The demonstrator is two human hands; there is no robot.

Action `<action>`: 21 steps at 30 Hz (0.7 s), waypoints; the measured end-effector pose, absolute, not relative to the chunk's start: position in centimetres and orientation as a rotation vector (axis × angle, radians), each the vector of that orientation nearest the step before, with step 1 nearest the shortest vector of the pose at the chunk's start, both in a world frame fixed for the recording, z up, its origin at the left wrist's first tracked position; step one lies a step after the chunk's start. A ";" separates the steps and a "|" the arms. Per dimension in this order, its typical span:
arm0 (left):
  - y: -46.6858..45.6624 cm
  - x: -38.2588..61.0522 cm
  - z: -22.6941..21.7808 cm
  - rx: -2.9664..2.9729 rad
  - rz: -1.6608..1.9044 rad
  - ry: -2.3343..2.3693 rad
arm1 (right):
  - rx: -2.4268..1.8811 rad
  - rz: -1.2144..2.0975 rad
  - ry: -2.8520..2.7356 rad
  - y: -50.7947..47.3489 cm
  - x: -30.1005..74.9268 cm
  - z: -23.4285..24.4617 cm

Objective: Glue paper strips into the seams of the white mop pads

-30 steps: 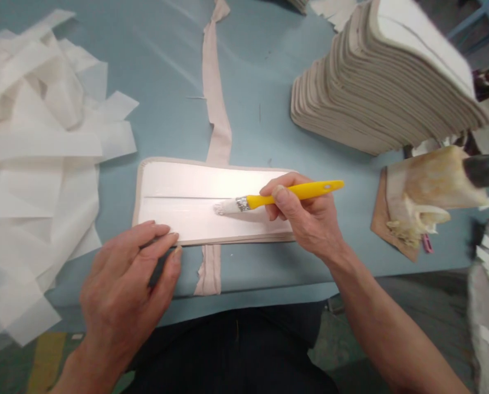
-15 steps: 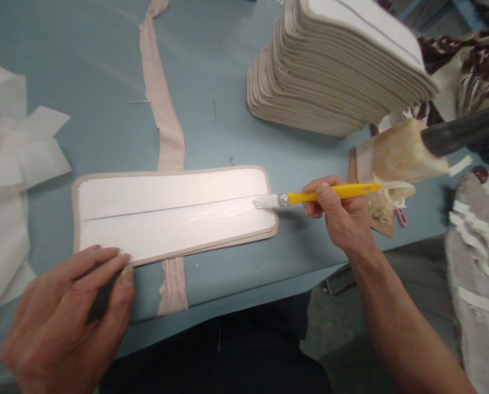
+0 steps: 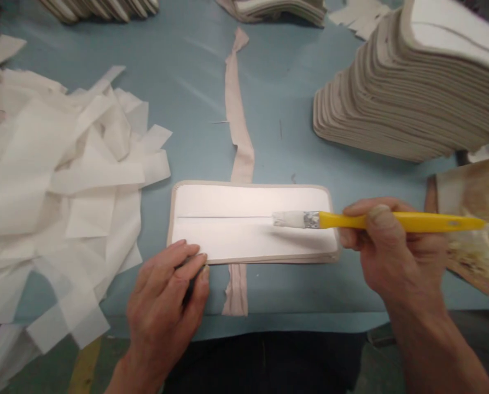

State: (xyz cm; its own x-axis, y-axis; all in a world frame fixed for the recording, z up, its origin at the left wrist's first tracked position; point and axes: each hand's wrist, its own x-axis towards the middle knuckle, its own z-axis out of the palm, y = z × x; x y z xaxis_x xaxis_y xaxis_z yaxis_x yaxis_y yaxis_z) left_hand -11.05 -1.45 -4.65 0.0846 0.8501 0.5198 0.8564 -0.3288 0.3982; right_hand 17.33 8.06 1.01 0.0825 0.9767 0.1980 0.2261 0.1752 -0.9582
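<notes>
A flat white panel (image 3: 228, 241) with a beige bound edge lies on the blue-green table, a thin slit running along its length. My left hand (image 3: 168, 301) rests its fingertips on the near left corner, thumb beside the edge, fingers apart. My right hand (image 3: 392, 246) grips a yellow-handled paintbrush (image 3: 343, 220) with a metal ferrule. Its white-coated bristles are over the panel near the slit, pointing left; whether they touch is hard to tell. Beneath the panel runs a beige fabric strip (image 3: 240, 109), showing at both long sides.
A tall stack of similar panels (image 3: 392, 109) stands at the back right. Loose white strips (image 3: 92, 164) cover the left side. At the right is a stained, glue-crusted container (image 3: 466, 202), partly cut off. More panels (image 3: 281, 8) lie along the far edge.
The view has swung left, so everything sits further right. My right hand has brought the brush from the panel's right end inward, towards the slit. My left hand stays on the corner.
</notes>
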 end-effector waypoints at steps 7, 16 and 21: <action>-1.2 -10.9 -4.7 -2.304 -1.140 -1.758 | -1.142 1.081 -1.439 9.5 7.4 1.1; -1.3 -10.8 -4.8 -2.285 -1.186 -1.801 | -1.218 1.138 -1.488 10.2 5.0 -0.3; -1.4 -10.5 -4.7 -2.237 -1.206 -1.840 | -1.542 0.762 -1.411 8.9 13.7 0.8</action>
